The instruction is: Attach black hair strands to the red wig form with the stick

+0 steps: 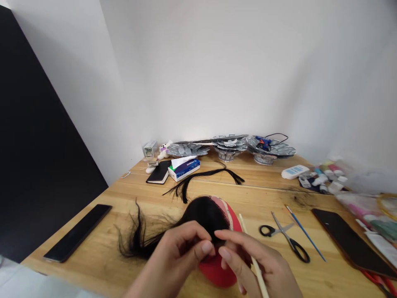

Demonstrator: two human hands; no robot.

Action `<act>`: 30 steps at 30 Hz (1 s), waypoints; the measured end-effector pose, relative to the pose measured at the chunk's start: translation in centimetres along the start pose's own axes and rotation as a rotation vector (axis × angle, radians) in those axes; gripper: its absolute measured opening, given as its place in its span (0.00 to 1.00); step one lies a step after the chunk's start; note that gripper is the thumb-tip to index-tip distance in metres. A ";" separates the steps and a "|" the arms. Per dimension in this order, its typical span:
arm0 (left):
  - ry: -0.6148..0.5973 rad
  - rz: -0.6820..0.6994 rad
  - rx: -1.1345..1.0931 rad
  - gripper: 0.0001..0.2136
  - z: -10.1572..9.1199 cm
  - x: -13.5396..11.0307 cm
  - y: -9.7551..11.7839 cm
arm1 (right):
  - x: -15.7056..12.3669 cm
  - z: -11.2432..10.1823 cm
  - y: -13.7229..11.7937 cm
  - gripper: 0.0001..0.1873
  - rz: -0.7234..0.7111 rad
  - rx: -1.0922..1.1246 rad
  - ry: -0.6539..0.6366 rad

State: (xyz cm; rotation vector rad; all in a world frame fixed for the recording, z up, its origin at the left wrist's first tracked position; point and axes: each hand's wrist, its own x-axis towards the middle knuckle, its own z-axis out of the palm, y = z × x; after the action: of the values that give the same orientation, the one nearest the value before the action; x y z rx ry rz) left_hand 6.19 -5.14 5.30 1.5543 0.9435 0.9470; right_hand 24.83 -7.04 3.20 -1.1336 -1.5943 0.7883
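Note:
A head form with a red base sits low in the middle, partly hidden by my hands. Black hair covers its top and trails left over the table, with a pinkish mesh edge on the right. My left hand is closed in a pinch in front of the hair; what lies between thumb and forefinger is too small to make out. Close beside it, my right hand has its thumb and forefinger near each other, with a pale slim stick held across the fingers.
Right of my hands lie scissors, a blue paintbrush and a dark flat slab. A black phone-like slab is at left. Behind are a hair bundle, tissue pack, notebook and silver petalled models.

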 end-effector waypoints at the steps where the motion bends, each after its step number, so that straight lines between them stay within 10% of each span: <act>1: -0.037 0.004 -0.020 0.16 0.5 0.2 -0.3 | 0.0 0.0 0.2 0.10 0.010 -0.008 -0.003; 12: -0.145 0.161 0.146 0.16 2.5 1.4 -2.5 | 0.2 -1.0 2.4 0.13 0.227 0.042 -0.121; 30: -0.201 0.012 -0.156 0.18 4.0 1.7 -2.4 | 0.1 -1.0 2.7 0.26 0.492 0.460 -0.199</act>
State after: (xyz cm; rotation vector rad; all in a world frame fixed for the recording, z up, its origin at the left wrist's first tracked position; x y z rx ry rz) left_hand 10.32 -4.64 2.55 1.4926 0.7036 0.8349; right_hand 26.53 -6.02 1.12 -1.1357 -1.1984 1.5448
